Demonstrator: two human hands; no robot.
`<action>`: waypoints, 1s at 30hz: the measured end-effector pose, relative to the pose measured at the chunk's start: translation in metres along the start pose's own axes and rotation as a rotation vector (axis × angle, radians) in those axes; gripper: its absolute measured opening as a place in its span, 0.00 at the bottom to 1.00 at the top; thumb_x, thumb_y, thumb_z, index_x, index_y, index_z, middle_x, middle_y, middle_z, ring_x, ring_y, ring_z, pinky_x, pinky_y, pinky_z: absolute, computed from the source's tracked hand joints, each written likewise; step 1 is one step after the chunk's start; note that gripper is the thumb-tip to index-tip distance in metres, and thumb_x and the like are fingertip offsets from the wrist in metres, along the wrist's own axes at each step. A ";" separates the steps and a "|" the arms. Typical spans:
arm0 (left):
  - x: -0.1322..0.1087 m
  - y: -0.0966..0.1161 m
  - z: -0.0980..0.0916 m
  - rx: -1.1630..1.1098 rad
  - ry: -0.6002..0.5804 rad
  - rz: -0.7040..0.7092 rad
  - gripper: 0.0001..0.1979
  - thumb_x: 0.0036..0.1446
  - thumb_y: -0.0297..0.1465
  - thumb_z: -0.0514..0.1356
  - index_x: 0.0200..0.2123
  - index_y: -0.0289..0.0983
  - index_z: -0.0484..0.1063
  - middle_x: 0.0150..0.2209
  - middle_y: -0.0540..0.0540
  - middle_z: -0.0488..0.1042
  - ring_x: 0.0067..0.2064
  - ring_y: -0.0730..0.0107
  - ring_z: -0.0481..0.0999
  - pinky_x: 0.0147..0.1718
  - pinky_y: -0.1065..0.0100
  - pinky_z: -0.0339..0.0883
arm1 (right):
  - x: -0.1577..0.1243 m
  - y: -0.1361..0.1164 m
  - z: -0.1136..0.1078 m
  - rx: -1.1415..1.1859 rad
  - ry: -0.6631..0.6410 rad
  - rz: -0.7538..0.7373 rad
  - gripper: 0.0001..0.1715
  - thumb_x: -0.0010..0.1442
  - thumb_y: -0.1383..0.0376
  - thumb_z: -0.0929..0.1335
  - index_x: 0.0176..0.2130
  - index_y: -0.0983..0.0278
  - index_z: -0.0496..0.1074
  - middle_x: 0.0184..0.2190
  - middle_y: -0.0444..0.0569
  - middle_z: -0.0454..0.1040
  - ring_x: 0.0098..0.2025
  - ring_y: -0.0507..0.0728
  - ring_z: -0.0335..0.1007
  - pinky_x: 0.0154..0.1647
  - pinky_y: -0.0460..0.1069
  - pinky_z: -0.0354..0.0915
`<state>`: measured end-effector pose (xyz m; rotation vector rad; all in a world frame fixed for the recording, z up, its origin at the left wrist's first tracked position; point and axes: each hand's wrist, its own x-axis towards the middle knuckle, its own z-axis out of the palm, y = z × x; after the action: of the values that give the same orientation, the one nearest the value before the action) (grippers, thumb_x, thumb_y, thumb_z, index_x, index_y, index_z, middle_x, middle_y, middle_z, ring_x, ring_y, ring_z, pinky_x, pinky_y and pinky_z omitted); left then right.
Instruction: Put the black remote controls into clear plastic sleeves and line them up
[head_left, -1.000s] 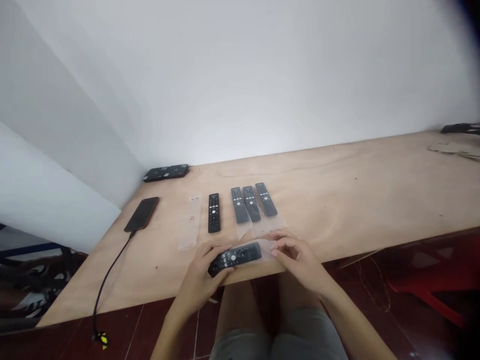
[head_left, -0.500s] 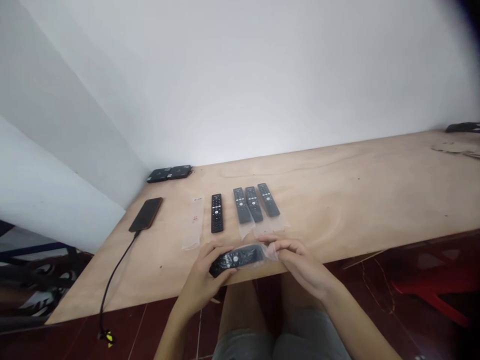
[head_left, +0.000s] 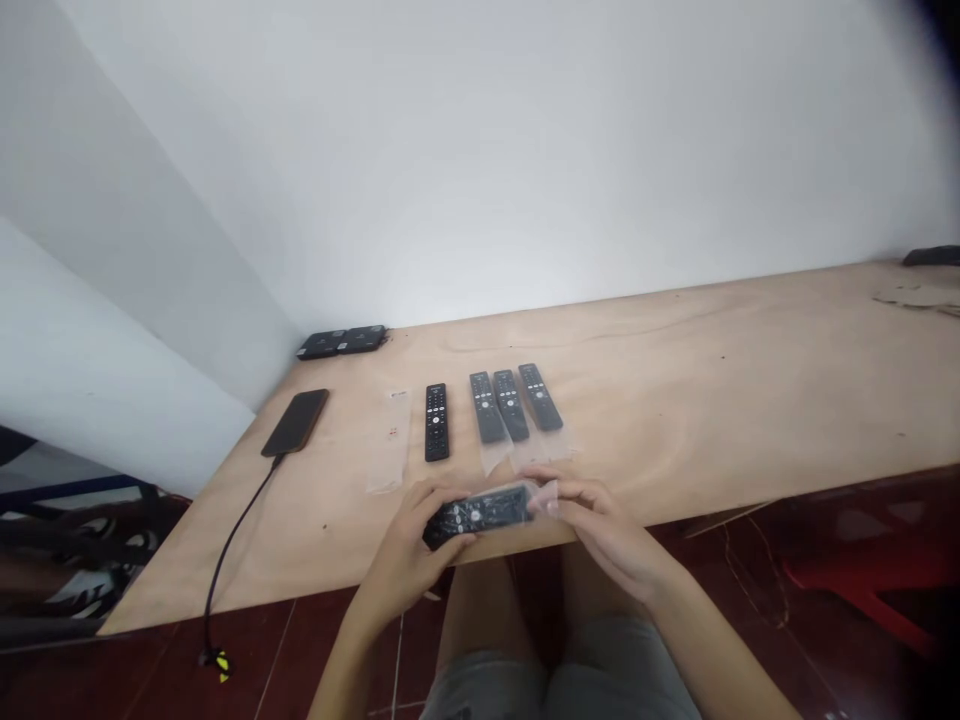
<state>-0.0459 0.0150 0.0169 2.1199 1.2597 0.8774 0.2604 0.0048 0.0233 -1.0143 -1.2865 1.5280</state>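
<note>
A black remote control (head_left: 491,509) in a clear plastic sleeve lies sideways between my hands, above the table's front edge. My left hand (head_left: 420,530) grips its left end, thumb below and fingers above. At the other end, my right hand (head_left: 592,510) pinches the loose plastic of the sleeve (head_left: 546,497). Beyond my hands, a bare black remote (head_left: 436,422) rests on the wood, with a flat empty plastic sleeve (head_left: 390,445) to its left. To its right lie three sleeved remotes (head_left: 489,408), side by side.
A phone (head_left: 296,422) with a black cable (head_left: 232,535) running over the front edge lies on the left of the wooden table (head_left: 675,400). Two flat black boxes (head_left: 362,339) sit against the wall. A red plastic stool (head_left: 862,590) stands below, at right.
The sleeved remote has turned slightly, its button face now more toward me. Both hands keep their hold. The whole view has shifted a little.
</note>
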 end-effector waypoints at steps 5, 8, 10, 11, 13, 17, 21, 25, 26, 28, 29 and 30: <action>-0.001 -0.001 0.001 -0.006 -0.001 -0.002 0.17 0.67 0.33 0.69 0.58 0.47 0.77 0.56 0.42 0.76 0.58 0.52 0.77 0.59 0.50 0.74 | 0.004 -0.004 0.005 -0.084 0.013 0.000 0.20 0.69 0.45 0.75 0.38 0.56 0.89 0.66 0.52 0.78 0.75 0.71 0.64 0.77 0.68 0.56; -0.002 -0.002 0.002 0.008 0.023 0.000 0.17 0.67 0.34 0.69 0.58 0.47 0.78 0.55 0.43 0.77 0.57 0.52 0.78 0.58 0.51 0.75 | 0.006 -0.002 0.006 -0.045 0.000 0.001 0.20 0.67 0.45 0.77 0.36 0.57 0.89 0.58 0.53 0.84 0.66 0.71 0.75 0.70 0.66 0.67; -0.002 -0.002 0.001 0.011 0.037 0.003 0.17 0.68 0.35 0.69 0.58 0.47 0.78 0.55 0.43 0.77 0.57 0.52 0.78 0.57 0.51 0.76 | 0.007 0.001 0.007 -0.016 0.029 0.008 0.19 0.63 0.46 0.79 0.35 0.57 0.89 0.54 0.53 0.86 0.61 0.71 0.79 0.65 0.64 0.72; -0.002 -0.002 0.001 0.008 0.037 0.004 0.16 0.68 0.36 0.69 0.58 0.47 0.78 0.55 0.43 0.77 0.58 0.52 0.78 0.58 0.51 0.76 | 0.007 0.002 0.007 -0.006 0.053 0.008 0.18 0.61 0.46 0.81 0.37 0.57 0.90 0.53 0.53 0.87 0.59 0.71 0.80 0.64 0.64 0.73; -0.002 -0.001 0.000 -0.007 0.025 0.005 0.16 0.69 0.37 0.69 0.58 0.47 0.77 0.56 0.42 0.78 0.59 0.52 0.78 0.58 0.52 0.75 | 0.007 0.005 0.007 0.012 0.085 0.012 0.19 0.59 0.47 0.82 0.41 0.57 0.90 0.50 0.52 0.88 0.58 0.71 0.81 0.63 0.63 0.73; -0.002 0.001 0.000 -0.035 -0.010 0.000 0.16 0.70 0.37 0.67 0.59 0.47 0.76 0.58 0.42 0.77 0.60 0.51 0.77 0.61 0.51 0.74 | 0.005 0.005 0.008 -0.001 0.042 0.041 0.22 0.66 0.44 0.77 0.42 0.58 0.90 0.44 0.49 0.89 0.53 0.70 0.83 0.60 0.64 0.74; -0.001 0.002 0.000 -0.035 0.004 0.000 0.17 0.70 0.37 0.68 0.60 0.48 0.76 0.58 0.42 0.78 0.61 0.51 0.77 0.61 0.50 0.73 | 0.005 0.001 0.011 0.021 0.015 0.007 0.20 0.66 0.46 0.77 0.46 0.56 0.89 0.48 0.50 0.88 0.56 0.69 0.82 0.63 0.63 0.73; -0.003 0.001 0.000 -0.030 -0.042 0.003 0.18 0.69 0.36 0.69 0.60 0.48 0.77 0.58 0.41 0.77 0.60 0.51 0.78 0.59 0.51 0.76 | 0.007 0.001 0.017 0.060 0.075 -0.039 0.18 0.62 0.47 0.80 0.45 0.55 0.90 0.52 0.52 0.87 0.60 0.69 0.80 0.65 0.62 0.72; -0.003 0.001 -0.001 -0.027 -0.052 0.004 0.18 0.68 0.36 0.69 0.60 0.49 0.77 0.58 0.41 0.77 0.60 0.51 0.78 0.59 0.51 0.76 | 0.008 0.002 0.019 0.056 0.084 -0.047 0.18 0.62 0.47 0.81 0.43 0.56 0.90 0.52 0.52 0.87 0.60 0.70 0.80 0.65 0.62 0.72; -0.004 0.000 -0.001 -0.018 -0.048 0.007 0.19 0.68 0.35 0.69 0.61 0.50 0.77 0.59 0.41 0.77 0.60 0.51 0.78 0.59 0.51 0.76 | 0.009 0.002 0.022 0.030 0.086 -0.051 0.19 0.63 0.46 0.80 0.42 0.57 0.90 0.51 0.52 0.87 0.59 0.70 0.80 0.64 0.62 0.73; -0.004 -0.001 0.000 -0.014 -0.037 0.010 0.20 0.68 0.35 0.69 0.61 0.50 0.77 0.59 0.42 0.77 0.60 0.51 0.78 0.59 0.51 0.76 | 0.010 0.002 0.023 0.014 0.085 -0.050 0.20 0.65 0.45 0.78 0.42 0.57 0.90 0.49 0.52 0.87 0.58 0.70 0.80 0.63 0.62 0.73; -0.004 -0.001 0.000 -0.011 -0.029 0.011 0.20 0.68 0.34 0.69 0.61 0.50 0.77 0.58 0.42 0.77 0.60 0.52 0.78 0.58 0.52 0.77 | 0.010 0.002 0.023 0.003 0.084 -0.048 0.21 0.67 0.44 0.77 0.42 0.58 0.90 0.48 0.51 0.88 0.57 0.70 0.81 0.63 0.62 0.73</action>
<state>-0.0478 0.0113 0.0150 2.1257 1.2269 0.8527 0.2351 0.0072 0.0244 -1.0285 -1.2409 1.4359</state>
